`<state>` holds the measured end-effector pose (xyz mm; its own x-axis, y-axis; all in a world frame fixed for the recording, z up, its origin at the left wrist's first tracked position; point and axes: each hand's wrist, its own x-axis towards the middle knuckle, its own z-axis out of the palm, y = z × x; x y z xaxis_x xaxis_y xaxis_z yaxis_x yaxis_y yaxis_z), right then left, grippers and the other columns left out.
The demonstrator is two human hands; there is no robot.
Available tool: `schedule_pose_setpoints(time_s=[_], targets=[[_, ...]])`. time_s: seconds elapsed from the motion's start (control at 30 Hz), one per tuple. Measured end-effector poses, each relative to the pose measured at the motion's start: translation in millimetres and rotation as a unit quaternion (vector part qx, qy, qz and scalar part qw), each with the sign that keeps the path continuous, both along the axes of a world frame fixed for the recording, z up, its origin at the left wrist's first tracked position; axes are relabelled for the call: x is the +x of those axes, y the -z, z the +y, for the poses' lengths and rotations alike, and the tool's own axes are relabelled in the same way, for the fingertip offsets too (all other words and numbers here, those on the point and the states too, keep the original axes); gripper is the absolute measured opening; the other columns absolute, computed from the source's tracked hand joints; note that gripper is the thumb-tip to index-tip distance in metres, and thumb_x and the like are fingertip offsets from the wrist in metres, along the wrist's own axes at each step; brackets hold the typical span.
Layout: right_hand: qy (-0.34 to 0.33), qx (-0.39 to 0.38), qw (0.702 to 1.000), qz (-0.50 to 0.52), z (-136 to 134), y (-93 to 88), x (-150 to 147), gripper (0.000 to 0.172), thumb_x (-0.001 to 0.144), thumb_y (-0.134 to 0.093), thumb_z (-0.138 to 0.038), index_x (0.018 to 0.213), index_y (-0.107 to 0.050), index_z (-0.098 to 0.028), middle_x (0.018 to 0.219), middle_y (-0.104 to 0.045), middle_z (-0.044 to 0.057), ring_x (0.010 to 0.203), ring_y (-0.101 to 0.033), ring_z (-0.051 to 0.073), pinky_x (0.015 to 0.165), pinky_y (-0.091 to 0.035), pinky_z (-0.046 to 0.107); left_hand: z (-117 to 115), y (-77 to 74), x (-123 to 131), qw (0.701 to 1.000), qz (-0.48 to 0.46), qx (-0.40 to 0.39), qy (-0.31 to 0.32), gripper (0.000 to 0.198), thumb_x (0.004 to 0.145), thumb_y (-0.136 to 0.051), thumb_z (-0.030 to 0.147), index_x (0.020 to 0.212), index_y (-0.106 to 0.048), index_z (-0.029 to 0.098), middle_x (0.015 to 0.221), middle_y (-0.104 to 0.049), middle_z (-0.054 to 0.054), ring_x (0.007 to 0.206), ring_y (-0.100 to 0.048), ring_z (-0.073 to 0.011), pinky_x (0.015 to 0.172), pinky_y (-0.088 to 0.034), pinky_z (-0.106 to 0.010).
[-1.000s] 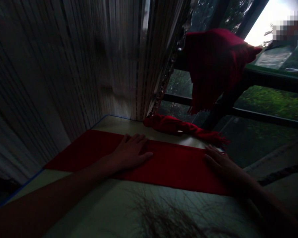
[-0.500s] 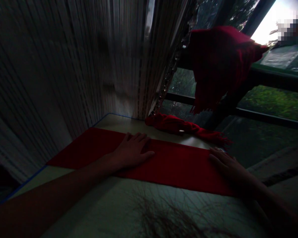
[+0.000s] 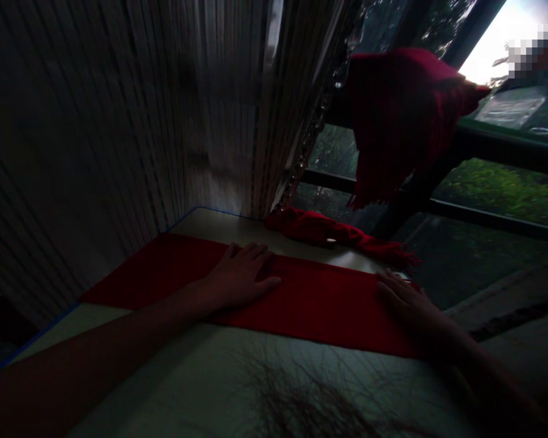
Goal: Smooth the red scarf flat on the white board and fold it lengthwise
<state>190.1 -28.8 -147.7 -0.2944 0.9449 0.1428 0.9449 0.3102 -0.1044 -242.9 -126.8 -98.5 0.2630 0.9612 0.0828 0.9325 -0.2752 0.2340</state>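
A long strip of folded red cloth (image 3: 319, 304) lies flat across the pale table (image 3: 173, 371). My left hand (image 3: 240, 274) rests palm down on its middle, fingers spread and thumb pointing right. Toward the cloth's right end, my right hand (image 3: 404, 301) lies on it with the fingers stretched out. Neither hand grips anything. Part of the right end of the cloth is hidden under my right hand and forearm.
Behind the strip, a bunched red scarf (image 3: 342, 234) with fringed ends lies along the table's far edge. Another fringed red scarf (image 3: 402, 121) hangs by the window (image 3: 497, 213). A string curtain (image 3: 210, 109) borders the table's far left side. Dark hair (image 3: 310, 401) shows at the bottom.
My right hand has shifted slightly left along the cloth, though the whole view has also drifted a little. My left hand stays spread on the cloth.
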Motion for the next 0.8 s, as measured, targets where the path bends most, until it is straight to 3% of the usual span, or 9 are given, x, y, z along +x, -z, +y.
schedule_pose_setpoints(time_s=[0.13,0.23,0.33,0.5,0.6,0.7,0.8], targets=[[0.055,-0.001,0.998,0.010,-1.0,-1.8,-1.7,0.064,0.103,-0.026,-0.052,0.157,-0.046,-0.023,0.169,-0.035,0.017,0.157,-0.027,0.039,0.119,-0.022,0.078,-0.1,-1.0,0.6,1.000,0.004,-0.006,-0.005,0.079,0.102,-0.035,0.073,0.163,-0.036,0.023,0.172,-0.026,-0.009,0.160,-0.022,-0.0323,0.128,-0.012,-0.063],[0.007,-0.002,1.000,0.028,-6.1,-4.4,-22.3,0.067,0.104,-0.028,-0.055,0.163,-0.035,-0.025,0.173,-0.029,0.011,0.160,-0.021,0.032,0.126,-0.020,0.067,-0.6,-3.0,1.5,1.000,0.007,-0.010,-0.004,0.079,0.102,-0.035,0.072,0.163,-0.036,0.023,0.172,-0.027,-0.009,0.160,-0.023,-0.0325,0.128,-0.013,-0.063],[-0.024,-0.019,0.999,0.035,-8.6,-5.7,-33.7,0.065,0.104,-0.030,-0.056,0.161,-0.040,-0.027,0.172,-0.034,0.010,0.160,-0.020,0.031,0.126,-0.015,0.067,-0.9,-4.4,2.0,1.000,0.011,-0.007,-0.003,0.079,0.102,-0.035,0.072,0.163,-0.036,0.022,0.172,-0.029,-0.010,0.159,-0.024,-0.0332,0.127,-0.013,-0.063],[0.071,-0.050,0.994,0.070,-6.2,-7.4,-13.5,0.064,0.105,-0.028,-0.052,0.157,-0.047,-0.020,0.170,-0.033,0.019,0.160,-0.019,0.035,0.124,-0.006,0.072,0.3,-2.6,0.1,1.000,0.013,0.001,-0.006,0.078,0.102,-0.036,0.071,0.163,-0.037,0.022,0.171,-0.030,-0.010,0.159,-0.024,-0.0325,0.128,-0.013,-0.062],[0.111,-0.034,0.990,0.077,-6.9,-12.4,-4.9,0.068,0.106,-0.023,-0.056,0.160,-0.040,-0.019,0.170,-0.031,0.024,0.159,-0.021,0.040,0.121,-0.011,0.075,2.8,1.8,-2.6,1.000,0.014,0.001,-0.006,0.079,0.102,-0.036,0.070,0.164,-0.036,0.021,0.171,-0.029,-0.010,0.159,-0.025,-0.0327,0.128,-0.011,-0.061],[0.085,-0.005,0.993,0.084,-7.0,-18.3,-13.8,0.065,0.106,-0.025,-0.052,0.164,-0.032,-0.023,0.173,-0.026,0.020,0.159,-0.021,0.037,0.122,-0.016,0.070,6.5,8.2,-5.9,1.000,0.008,0.004,-0.009,0.082,0.101,-0.035,0.072,0.164,-0.036,0.020,0.171,-0.028,-0.010,0.159,-0.024,-0.0344,0.128,-0.011,-0.063],[0.026,0.028,0.996,0.085,-4.7,-20.6,-32.4,0.063,0.105,-0.027,-0.036,0.168,-0.020,-0.030,0.177,-0.015,0.012,0.161,-0.018,0.033,0.124,-0.020,0.066,9.8,14.2,-9.1,1.000,-0.010,0.013,-0.010,0.083,0.099,-0.035,0.075,0.163,-0.037,0.021,0.171,-0.028,-0.010,0.159,-0.024,-0.0361,0.127,-0.011,-0.064]])
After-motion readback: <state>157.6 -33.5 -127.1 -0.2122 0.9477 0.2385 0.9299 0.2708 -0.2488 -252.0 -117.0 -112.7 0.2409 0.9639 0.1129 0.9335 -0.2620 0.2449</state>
